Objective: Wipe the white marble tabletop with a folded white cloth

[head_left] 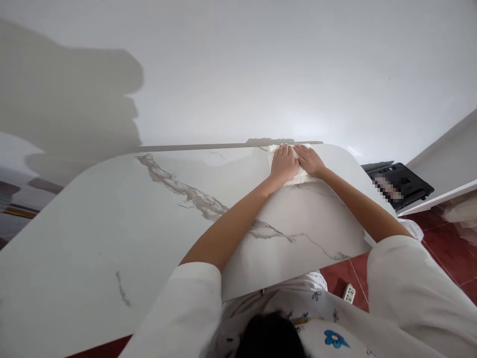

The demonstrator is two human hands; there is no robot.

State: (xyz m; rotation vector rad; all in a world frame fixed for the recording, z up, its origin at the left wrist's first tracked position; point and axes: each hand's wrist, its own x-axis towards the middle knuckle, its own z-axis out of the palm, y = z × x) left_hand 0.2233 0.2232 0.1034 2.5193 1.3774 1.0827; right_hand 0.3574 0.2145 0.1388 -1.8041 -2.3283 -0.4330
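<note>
A white cloth point(299, 178) lies on the white marble-patterned table point(93, 219), close to its far edge by the wall. My left hand point(284, 165) rests flat on the cloth, its fingers pointing toward the wall. Just to the right, my right hand point(310, 161) is also laid flat on it, with the fingers stretched out and angled left. The two hands almost touch. Both palms cover much of the cloth, so only its edges show around them.
A white wall point(231, 74) stands right behind the table. To the right is a black case-like object point(413, 181), partly blurred out. A white power strip point(349, 293) lies on the red tiled floor point(443, 248). Grey-brown veins cross the rounded tabletop.
</note>
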